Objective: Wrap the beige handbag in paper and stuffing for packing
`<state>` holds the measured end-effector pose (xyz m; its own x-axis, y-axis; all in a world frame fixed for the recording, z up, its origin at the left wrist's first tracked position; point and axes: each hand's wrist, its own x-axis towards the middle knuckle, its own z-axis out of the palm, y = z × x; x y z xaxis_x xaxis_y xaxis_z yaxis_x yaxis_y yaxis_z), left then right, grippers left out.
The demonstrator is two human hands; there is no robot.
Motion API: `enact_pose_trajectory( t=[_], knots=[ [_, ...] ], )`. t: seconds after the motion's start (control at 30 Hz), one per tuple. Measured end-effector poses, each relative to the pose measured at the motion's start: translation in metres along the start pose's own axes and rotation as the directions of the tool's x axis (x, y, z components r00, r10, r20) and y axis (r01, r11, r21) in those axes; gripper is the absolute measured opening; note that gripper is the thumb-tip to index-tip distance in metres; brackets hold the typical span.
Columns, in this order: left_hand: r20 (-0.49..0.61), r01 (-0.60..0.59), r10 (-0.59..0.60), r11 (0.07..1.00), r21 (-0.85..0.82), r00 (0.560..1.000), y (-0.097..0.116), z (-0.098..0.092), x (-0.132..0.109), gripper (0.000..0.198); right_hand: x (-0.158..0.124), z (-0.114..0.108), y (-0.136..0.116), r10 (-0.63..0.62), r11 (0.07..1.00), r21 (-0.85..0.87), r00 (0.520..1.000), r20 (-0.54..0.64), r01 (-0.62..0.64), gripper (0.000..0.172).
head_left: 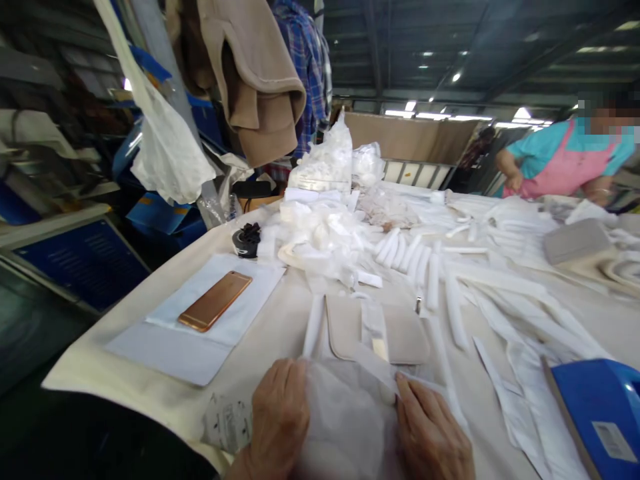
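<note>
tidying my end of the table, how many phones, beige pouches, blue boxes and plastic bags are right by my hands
phone: 1
beige pouch: 1
blue box: 1
plastic bag, gripped by left hand, touched by right hand: 1
total: 4

A dark hall with a girdered ceiling (450, 33) and white strip lights (430, 115) far back. A long cream-covered table (270, 333) fills the middle. At its left a tan coat (255, 87) and plaid shirt (305, 60) hang above blue crates (85, 260) — a cardboard panel (410, 137) stands behind.
</note>
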<state>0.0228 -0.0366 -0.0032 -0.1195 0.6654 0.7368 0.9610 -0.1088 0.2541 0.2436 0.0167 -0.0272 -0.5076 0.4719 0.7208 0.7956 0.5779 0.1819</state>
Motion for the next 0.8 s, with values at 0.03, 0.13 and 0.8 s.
enact_pose_trajectory(
  t=[0.03, 0.13, 0.8],
  knots=[
    [0.038, -0.037, 0.036, 0.998, 0.047, 0.999, 0.002, -0.002, 0.004, 0.028, 0.002, -0.002, 0.0, -0.001, 1.0, 0.02, 1.0, -0.006, 0.001, 0.031],
    [0.187, -0.236, 0.194, 0.943, 0.234, 0.963, 0.011, -0.005, 0.016, 0.024, 0.001, -0.004, 0.0, 0.004, 0.997, 0.082, 1.0, 0.012, -0.005, 0.032],
    [0.348, -0.555, 0.461, 0.793, 0.252, 0.816, 0.054, 0.023, 0.024, 0.017, 0.002, -0.004, -0.009, 0.133, 0.979, 0.154, 0.991, 0.019, -0.135, 0.036]
  ],
)
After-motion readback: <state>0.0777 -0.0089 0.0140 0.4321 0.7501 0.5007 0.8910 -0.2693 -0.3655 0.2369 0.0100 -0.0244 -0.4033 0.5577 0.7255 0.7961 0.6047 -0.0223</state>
